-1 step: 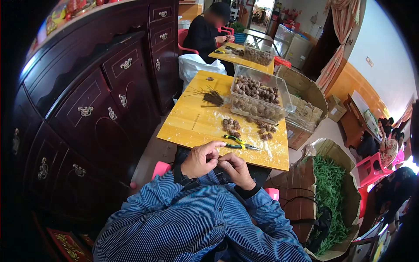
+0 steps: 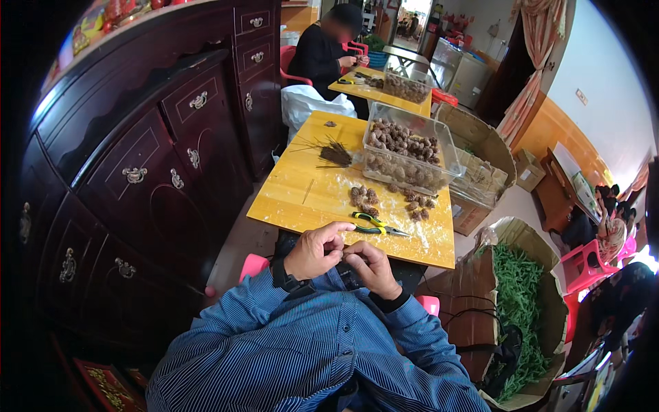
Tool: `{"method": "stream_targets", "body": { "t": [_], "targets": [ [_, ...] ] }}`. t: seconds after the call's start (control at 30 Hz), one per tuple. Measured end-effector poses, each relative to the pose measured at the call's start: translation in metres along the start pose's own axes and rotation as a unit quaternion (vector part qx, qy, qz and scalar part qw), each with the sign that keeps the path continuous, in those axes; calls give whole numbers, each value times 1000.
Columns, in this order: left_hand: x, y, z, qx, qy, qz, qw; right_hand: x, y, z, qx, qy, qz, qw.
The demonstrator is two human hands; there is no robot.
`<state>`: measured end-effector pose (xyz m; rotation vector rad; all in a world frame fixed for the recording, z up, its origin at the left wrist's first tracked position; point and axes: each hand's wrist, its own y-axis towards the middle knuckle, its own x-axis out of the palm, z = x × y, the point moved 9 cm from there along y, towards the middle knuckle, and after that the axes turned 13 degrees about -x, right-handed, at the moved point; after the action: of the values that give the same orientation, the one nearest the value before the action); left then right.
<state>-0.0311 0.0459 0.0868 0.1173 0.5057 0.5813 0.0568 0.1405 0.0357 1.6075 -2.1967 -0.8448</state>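
In front of my chest, just off the near edge of the yellow wooden table point(image 2: 281, 199), my left hand point(image 2: 314, 252) and my right hand point(image 2: 373, 266) meet at the fingertips. Both are closed in a pinch; whatever lies between the fingers is too small and hidden to name. Just beyond them on the tabletop rest pliers point(image 2: 382, 230) with black and yellow handles. Small brown pine cones point(image 2: 364, 199) lie loose behind the pliers, with a second cluster of cones point(image 2: 417, 204) to the right. A bundle of thin dark wires point(image 2: 335, 154) sits farther back on the left.
A clear plastic bin point(image 2: 446, 150) of pine cones stands at the table's far right. Cardboard boxes flank the right side, one holding green artificial foliage point(image 2: 518, 302). A dark wooden cabinet point(image 2: 137, 199) lines the left. Another person point(image 2: 319, 58) sits at a farther table.
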Motion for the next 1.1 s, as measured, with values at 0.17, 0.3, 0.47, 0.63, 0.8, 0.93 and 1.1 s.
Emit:
{"method": "stream_targets", "body": {
  "t": [0.17, 0.3, 0.47, 0.63, 0.8, 0.93, 1.1],
  "targets": [
    [0, 2, -4, -13, -17, -18, 1000, 1, 5, -14, -50, -111, -9, 993],
    [0, 3, -5, -20, -30, -37, 999, 2, 5, -21, -77, -148, -1, 986],
    [3, 3, -11, -34, -77, -71, 994, 5, 3, -28, -115, -195, 16, 974],
    [8, 5, -19, -71, -114, -107, 985, 8, 5, -40, -177, -254, 6, 951],
    [9, 7, -23, -67, -141, -90, 984, 4, 4, -31, -125, -240, 26, 962],
    [13, 7, -34, -120, -201, -113, 966, 3, 4, -28, -109, -221, 41, 968],
    [14, 8, -40, -136, -199, -99, 966, 0, 0, -17, -84, -207, 72, 972]
  ]
}}
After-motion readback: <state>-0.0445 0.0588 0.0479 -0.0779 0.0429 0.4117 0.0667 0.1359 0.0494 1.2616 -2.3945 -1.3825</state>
